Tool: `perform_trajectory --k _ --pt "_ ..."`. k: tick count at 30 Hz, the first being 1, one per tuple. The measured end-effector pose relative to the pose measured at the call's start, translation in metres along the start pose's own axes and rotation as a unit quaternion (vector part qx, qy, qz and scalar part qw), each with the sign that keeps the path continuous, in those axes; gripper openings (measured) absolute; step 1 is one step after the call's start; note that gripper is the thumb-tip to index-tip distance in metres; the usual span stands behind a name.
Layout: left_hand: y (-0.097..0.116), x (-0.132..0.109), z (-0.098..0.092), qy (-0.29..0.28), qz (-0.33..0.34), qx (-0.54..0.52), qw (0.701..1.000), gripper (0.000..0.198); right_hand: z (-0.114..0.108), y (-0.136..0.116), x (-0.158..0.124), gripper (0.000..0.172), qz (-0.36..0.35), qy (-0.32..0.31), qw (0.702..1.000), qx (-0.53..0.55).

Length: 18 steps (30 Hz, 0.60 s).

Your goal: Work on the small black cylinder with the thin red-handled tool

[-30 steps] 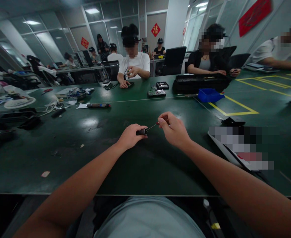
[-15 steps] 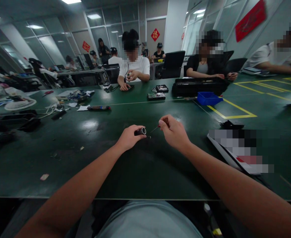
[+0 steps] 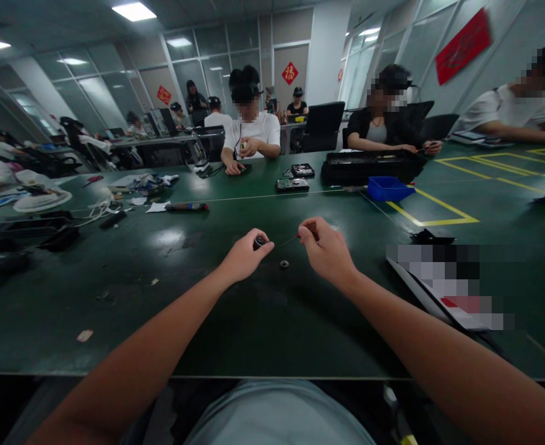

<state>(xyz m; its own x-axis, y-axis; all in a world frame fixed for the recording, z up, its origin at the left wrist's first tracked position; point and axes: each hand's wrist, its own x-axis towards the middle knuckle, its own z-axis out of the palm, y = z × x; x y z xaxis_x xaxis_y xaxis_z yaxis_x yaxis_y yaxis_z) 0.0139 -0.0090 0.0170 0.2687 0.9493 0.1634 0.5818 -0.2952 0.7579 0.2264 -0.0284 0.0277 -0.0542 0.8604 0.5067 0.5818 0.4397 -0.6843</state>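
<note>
The left hand (image 3: 245,256) grips a dark cylinder (image 3: 258,243); the right hand (image 3: 325,247) pinches a thin metal-shafted tool (image 3: 289,240) pointing to eight o'clock. A small round part (image 3: 284,264), apparently metal, lies at four o'clock from the left hand, the nearer one.

A red diamond sign (image 3: 289,73) on the door (image 3: 291,53) reads "福".

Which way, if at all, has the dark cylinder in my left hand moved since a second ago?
Yes: the dark cylinder has shifted slightly left and up-frame against the nearer hard drive.
</note>
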Motion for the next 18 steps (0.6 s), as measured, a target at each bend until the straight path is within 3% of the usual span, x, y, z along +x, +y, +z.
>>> perform_trajectory --k 4,8,10,14,18 --pt "0.010 -0.001 0.007 -0.099 0.083 0.125 0.984 0.022 -0.001 0.000 0.000 0.020 -0.006 0.002 1.000 -0.004" --pt "0.010 0.005 0.021 -0.141 0.120 0.228 0.956 0.036 -0.001 0.001 0.001 0.019 -0.011 0.006 1.000 -0.010" --pt "0.011 0.008 0.026 -0.161 0.123 0.264 0.943 0.034 -0.001 0.001 0.001 0.019 -0.009 0.009 1.000 -0.013" --pt "0.014 0.013 0.028 -0.182 0.127 0.276 0.935 0.019 0.000 0.002 0.001 0.018 -0.010 0.011 1.000 -0.015" --pt "0.007 0.015 0.016 -0.169 0.117 0.229 0.951 0.020 -0.001 0.001 0.001 0.019 -0.015 0.011 1.000 -0.014"
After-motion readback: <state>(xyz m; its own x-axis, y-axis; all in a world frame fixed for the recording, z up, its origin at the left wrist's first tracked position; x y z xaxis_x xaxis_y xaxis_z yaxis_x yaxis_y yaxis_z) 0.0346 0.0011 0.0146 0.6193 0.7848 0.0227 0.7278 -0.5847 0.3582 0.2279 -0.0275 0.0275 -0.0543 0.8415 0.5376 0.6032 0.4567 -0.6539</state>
